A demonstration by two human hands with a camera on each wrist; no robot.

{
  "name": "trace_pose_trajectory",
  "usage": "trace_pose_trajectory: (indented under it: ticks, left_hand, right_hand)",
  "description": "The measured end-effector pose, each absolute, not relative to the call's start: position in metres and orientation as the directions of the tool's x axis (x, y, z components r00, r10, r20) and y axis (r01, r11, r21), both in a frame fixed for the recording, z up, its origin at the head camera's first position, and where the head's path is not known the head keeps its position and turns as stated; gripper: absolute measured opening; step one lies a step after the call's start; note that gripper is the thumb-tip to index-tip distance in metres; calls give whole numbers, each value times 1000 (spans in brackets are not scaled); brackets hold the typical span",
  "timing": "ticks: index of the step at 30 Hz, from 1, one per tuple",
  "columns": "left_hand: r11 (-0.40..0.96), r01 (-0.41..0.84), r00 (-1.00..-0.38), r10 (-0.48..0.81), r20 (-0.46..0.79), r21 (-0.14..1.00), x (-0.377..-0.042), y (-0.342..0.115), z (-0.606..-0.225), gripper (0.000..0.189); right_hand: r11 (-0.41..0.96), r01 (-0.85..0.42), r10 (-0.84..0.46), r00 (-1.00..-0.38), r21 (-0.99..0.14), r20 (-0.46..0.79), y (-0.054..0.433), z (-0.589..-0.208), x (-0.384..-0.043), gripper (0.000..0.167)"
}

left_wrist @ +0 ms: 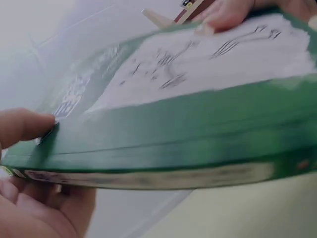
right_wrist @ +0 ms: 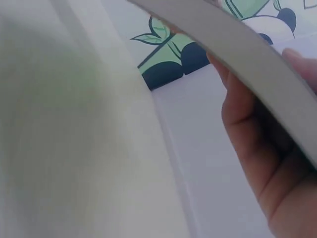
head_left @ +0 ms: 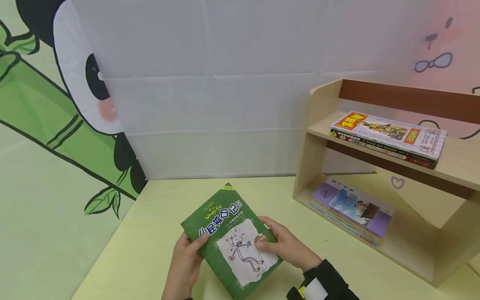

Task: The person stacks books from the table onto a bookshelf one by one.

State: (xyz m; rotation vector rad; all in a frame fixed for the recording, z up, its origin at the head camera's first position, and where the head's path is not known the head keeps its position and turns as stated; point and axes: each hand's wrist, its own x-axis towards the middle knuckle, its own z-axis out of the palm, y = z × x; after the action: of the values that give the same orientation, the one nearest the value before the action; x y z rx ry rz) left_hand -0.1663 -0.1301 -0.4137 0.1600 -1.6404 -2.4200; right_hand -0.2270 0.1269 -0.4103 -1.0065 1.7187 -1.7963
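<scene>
A green paperback book (head_left: 234, 241) with a white cartoon panel is held up over the table, tilted, its front cover facing the head camera. My left hand (head_left: 186, 259) grips its left edge, thumb on the cover and fingers underneath. On the opposite edge my right hand (head_left: 286, 245) pinches the book, its thumb by the round brown sticker. The left wrist view shows the book's spine (left_wrist: 148, 178) and the left thumb (left_wrist: 25, 126) on the cover. From the right wrist, the page edges (right_wrist: 247, 64) appear with the right hand's fingers (right_wrist: 247, 129) curled beneath.
A wooden two-level shelf (head_left: 318, 162) stands on the pale yellow table (head_left: 150, 233) at the right. Its upper board carries a small stack of books (head_left: 390, 135); another stack of purple-topped books (head_left: 352, 208) lies on the lower board. Behind hangs a white cloth wall (head_left: 210, 104) with cartoon prints.
</scene>
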Motion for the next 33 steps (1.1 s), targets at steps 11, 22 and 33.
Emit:
trace_pose_trajectory:
  ticks: [11, 22, 33]
  left_hand:
    - [101, 226, -951, -190, 242, 969, -156, -153, -394, 48]
    - [57, 292, -947, 158, 280, 955, -154, -156, -415, 34]
    - [-27, 296, -955, -40, 295, 955, -156, -135, -426, 24]
  right_hand:
    - [107, -618, -798, -521, -779, 304, 153, -375, -216, 54]
    - [245, -854, -831, -429, -460, 354, 164, -351, -203, 51]
    - [372, -813, -757, -544, -448, 361, 166, -337, -197, 47]
